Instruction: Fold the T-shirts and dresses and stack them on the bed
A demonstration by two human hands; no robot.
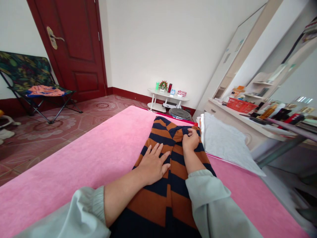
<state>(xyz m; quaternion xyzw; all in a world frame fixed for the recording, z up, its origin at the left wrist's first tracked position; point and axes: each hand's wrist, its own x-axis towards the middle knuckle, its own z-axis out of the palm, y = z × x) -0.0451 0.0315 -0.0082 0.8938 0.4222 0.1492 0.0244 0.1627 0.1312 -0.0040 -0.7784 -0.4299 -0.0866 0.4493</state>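
Note:
A garment with navy and rust-brown stripes (156,206) lies lengthwise in front of me on a pink bed cover (99,155). It looks folded, with a slit or overlapping edge down its middle; its exact kind is not clear. My left hand (152,165) rests flat on its left half, fingers spread. Near the garment's far right end, my right hand (192,140) has its fingers curled and pinched on the cloth. Pale green sleeves cover both forearms. The near end of the garment runs out of view at the bottom.
Folded light-grey cloth (223,142) lies at the bed's right edge. Beyond it stands a dressing table (264,127) with a red basket (241,105) and several bottles. A small white table (168,94) is past the bed's far end. A folding chair (27,76) stands left, by the door (74,43).

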